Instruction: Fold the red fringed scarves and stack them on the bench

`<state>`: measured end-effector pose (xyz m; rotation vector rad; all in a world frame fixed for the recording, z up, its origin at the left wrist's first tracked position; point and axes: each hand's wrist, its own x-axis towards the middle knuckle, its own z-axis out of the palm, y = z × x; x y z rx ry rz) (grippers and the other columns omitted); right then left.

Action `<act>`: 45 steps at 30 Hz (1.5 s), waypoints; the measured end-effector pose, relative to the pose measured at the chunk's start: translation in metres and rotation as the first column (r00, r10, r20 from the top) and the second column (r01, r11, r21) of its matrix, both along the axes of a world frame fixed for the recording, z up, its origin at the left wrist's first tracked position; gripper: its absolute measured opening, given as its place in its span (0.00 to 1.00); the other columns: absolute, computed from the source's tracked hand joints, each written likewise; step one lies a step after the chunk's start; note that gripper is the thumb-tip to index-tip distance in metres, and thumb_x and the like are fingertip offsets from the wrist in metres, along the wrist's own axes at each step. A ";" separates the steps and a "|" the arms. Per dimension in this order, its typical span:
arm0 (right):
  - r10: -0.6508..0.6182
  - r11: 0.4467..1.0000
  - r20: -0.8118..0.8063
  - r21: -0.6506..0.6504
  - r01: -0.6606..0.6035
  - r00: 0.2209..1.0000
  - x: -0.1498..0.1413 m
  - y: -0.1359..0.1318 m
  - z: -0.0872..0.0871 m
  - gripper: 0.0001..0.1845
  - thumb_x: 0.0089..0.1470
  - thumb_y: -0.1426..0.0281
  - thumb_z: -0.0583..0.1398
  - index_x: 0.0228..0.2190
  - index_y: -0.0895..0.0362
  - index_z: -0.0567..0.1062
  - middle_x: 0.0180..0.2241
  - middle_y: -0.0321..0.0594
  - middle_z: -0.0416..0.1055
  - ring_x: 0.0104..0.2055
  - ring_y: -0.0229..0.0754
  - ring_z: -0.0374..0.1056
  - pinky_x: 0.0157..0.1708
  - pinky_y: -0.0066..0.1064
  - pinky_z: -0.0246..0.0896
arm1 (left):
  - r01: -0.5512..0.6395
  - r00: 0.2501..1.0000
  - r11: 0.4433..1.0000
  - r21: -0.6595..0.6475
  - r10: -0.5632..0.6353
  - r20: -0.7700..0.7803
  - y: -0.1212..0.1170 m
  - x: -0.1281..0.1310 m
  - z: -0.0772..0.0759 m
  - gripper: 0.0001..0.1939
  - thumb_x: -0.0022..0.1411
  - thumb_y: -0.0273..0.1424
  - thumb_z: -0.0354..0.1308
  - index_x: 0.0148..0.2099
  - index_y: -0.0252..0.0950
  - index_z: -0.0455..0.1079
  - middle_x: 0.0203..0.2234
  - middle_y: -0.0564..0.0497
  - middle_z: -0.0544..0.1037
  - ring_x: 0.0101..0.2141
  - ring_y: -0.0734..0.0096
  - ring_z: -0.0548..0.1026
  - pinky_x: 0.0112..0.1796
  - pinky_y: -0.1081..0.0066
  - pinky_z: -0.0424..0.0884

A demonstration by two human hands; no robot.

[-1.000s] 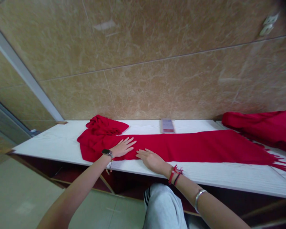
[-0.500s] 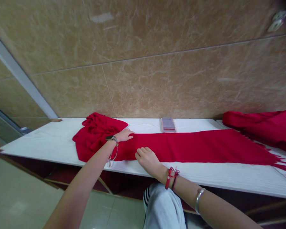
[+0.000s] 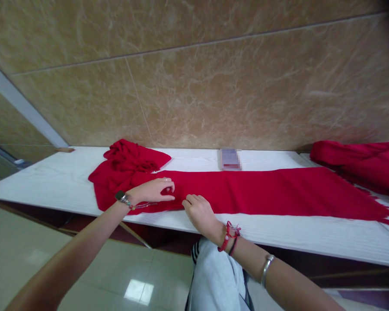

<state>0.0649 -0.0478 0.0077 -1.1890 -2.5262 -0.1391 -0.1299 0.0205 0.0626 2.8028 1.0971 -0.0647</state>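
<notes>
A long red scarf lies stretched flat along the white shelf top, its fringed end to the right and its left part bunched in a crumpled heap. Over the flat part near that heap is my left hand, its thumb and fingers apart in a loose curve, holding nothing. Just to the right, my right hand has its fingers curled together against the scarf near the front edge. Its thumb and the grip underneath are hidden.
A second red cloth lies folded at the far right, against the tiled wall. Behind the scarf is a small flat greyish packet, partly blurred out. Dark open compartments sit under the white shelf top; my knee is just in front.
My left hand has lifted from lying flat near the scarf's upper edge and come nearer the front, fingers now curved. My right hand stays at about the same place on the scarf. The view has tilted slightly.
</notes>
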 end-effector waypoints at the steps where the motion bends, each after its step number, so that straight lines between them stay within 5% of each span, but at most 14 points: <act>1: -0.002 1.000 -0.013 -0.017 0.002 1.000 0.000 0.001 0.000 0.08 0.56 0.76 0.52 0.31 0.58 0.71 0.33 0.41 0.69 0.36 0.42 0.64 0.36 0.33 0.54 | -0.002 1.000 1.000 0.002 0.002 -0.031 -0.013 -0.003 0.002 0.13 0.58 0.40 0.52 0.39 0.37 0.66 0.34 0.52 0.69 0.35 0.70 0.68 0.36 0.74 0.63; 4: -0.033 0.997 -0.052 -0.070 0.030 0.998 -0.001 0.004 -0.001 0.09 0.57 0.76 0.51 0.32 0.58 0.71 0.33 0.42 0.69 0.36 0.42 0.64 0.37 0.33 0.53 | -0.042 0.991 0.996 0.077 0.052 -0.127 -0.040 -0.007 0.001 0.11 0.56 0.34 0.54 0.42 0.37 0.66 0.36 0.52 0.70 0.38 0.68 0.69 0.39 0.73 0.63; 9: -0.072 0.995 -0.092 -0.082 0.064 0.993 0.000 0.006 -0.002 0.08 0.56 0.76 0.52 0.33 0.58 0.71 0.33 0.42 0.68 0.37 0.42 0.63 0.38 0.33 0.53 | -0.076 0.960 0.959 0.272 0.144 -0.239 -0.049 -0.006 -0.009 0.14 0.55 0.19 0.49 0.43 0.37 0.65 0.37 0.49 0.70 0.39 0.66 0.70 0.40 0.70 0.64; 14: 0.011 1.000 -0.071 0.025 -0.009 0.997 -0.002 0.006 -0.003 0.07 0.55 0.73 0.55 0.35 0.57 0.72 0.39 0.43 0.67 0.41 0.44 0.62 0.39 0.33 0.54 | -0.078 0.959 0.927 0.366 0.170 -0.228 -0.054 -0.008 -0.010 0.13 0.56 0.17 0.45 0.39 0.36 0.65 0.35 0.48 0.70 0.38 0.67 0.70 0.39 0.70 0.66; 18: 0.072 0.994 0.025 0.080 -0.074 0.997 -0.004 0.003 -0.003 0.08 0.56 0.75 0.53 0.34 0.59 0.73 0.35 0.44 0.68 0.39 0.44 0.62 0.38 0.34 0.54 | -0.113 0.954 0.893 0.436 0.219 -0.202 -0.061 -0.007 -0.012 0.12 0.58 0.17 0.45 0.38 0.34 0.66 0.35 0.47 0.70 0.37 0.66 0.69 0.40 0.68 0.66; 25: 0.120 0.984 0.077 0.120 -0.129 0.990 -0.003 0.000 0.001 0.07 0.56 0.75 0.54 0.34 0.60 0.73 0.34 0.44 0.68 0.38 0.42 0.62 0.37 0.32 0.54 | -0.071 0.962 0.899 0.433 0.177 -0.209 -0.071 -0.013 -0.024 0.14 0.59 0.17 0.45 0.42 0.35 0.66 0.38 0.46 0.69 0.40 0.65 0.68 0.41 0.66 0.65; 32: 0.173 0.970 0.039 0.168 -0.177 0.984 -0.002 0.000 0.001 0.12 0.58 0.74 0.52 0.41 0.58 0.72 0.39 0.44 0.69 0.42 0.43 0.61 0.39 0.33 0.54 | -0.150 0.964 0.880 0.450 0.232 -0.132 -0.075 -0.024 -0.027 0.13 0.57 0.17 0.45 0.40 0.34 0.66 0.37 0.46 0.67 0.39 0.66 0.67 0.42 0.67 0.65; 41: 0.196 0.971 0.071 0.126 -0.204 0.978 -0.002 0.001 0.001 0.07 0.56 0.74 0.54 0.34 0.61 0.72 0.33 0.43 0.69 0.37 0.41 0.61 0.38 0.31 0.54 | -0.226 0.915 0.797 0.560 0.371 -0.159 -0.068 -0.038 -0.031 0.14 0.59 0.18 0.44 0.43 0.36 0.65 0.39 0.46 0.68 0.41 0.66 0.67 0.39 0.70 0.67; 45: 0.218 0.966 0.047 0.133 -0.223 0.975 -0.002 0.002 0.000 0.07 0.56 0.74 0.54 0.33 0.60 0.72 0.33 0.42 0.68 0.37 0.41 0.60 0.38 0.31 0.55 | -0.187 0.928 0.836 0.516 0.322 -0.186 -0.066 -0.042 -0.031 0.11 0.60 0.20 0.46 0.42 0.37 0.65 0.37 0.47 0.69 0.40 0.68 0.67 0.38 0.71 0.67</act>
